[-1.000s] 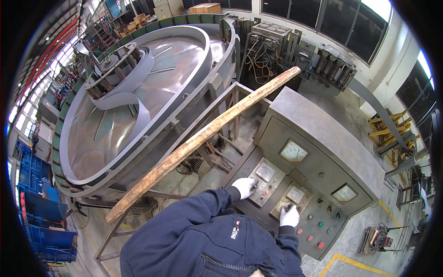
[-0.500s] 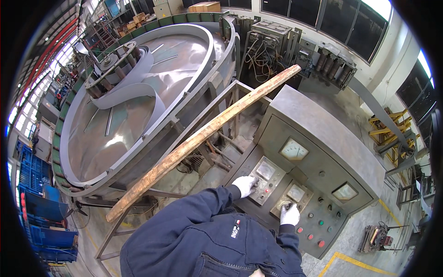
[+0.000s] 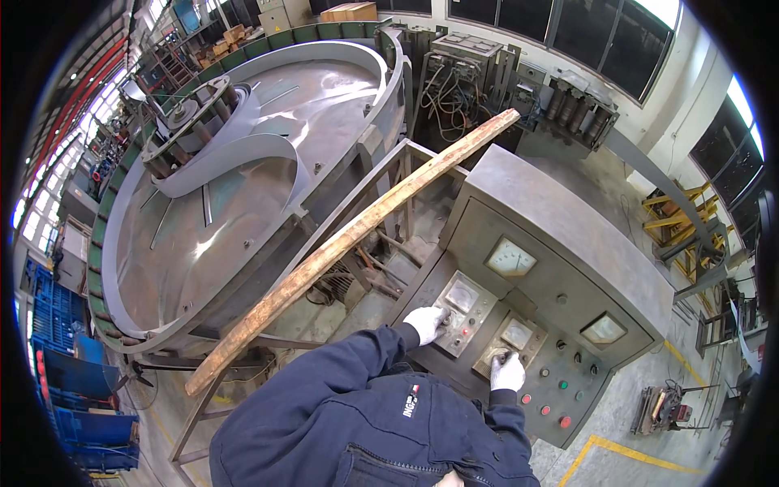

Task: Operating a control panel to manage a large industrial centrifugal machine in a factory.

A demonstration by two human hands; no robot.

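Left hand [image 3: 423,325] and right hand [image 3: 508,373], both white-gloved, at a steel control console [image 3: 560,219].
The left fingers grasp a mostly hidden left knob, a dial gauge [image 3: 461,297] just ahead of them; the right fingers pinch a dark right knob [image 3: 502,357], another gauge [image 3: 516,332] beyond their tips. A red push button [image 3: 527,399] sits just below-right of the right fingers.

The sloping grey metal console [image 3: 568,219] carried two pale rectangular dial panels [image 3: 464,315]; beside it, a long, rough, tan wooden beam [image 3: 357,228] lay slantwise across a grey angular steel frame [image 3: 195,424].
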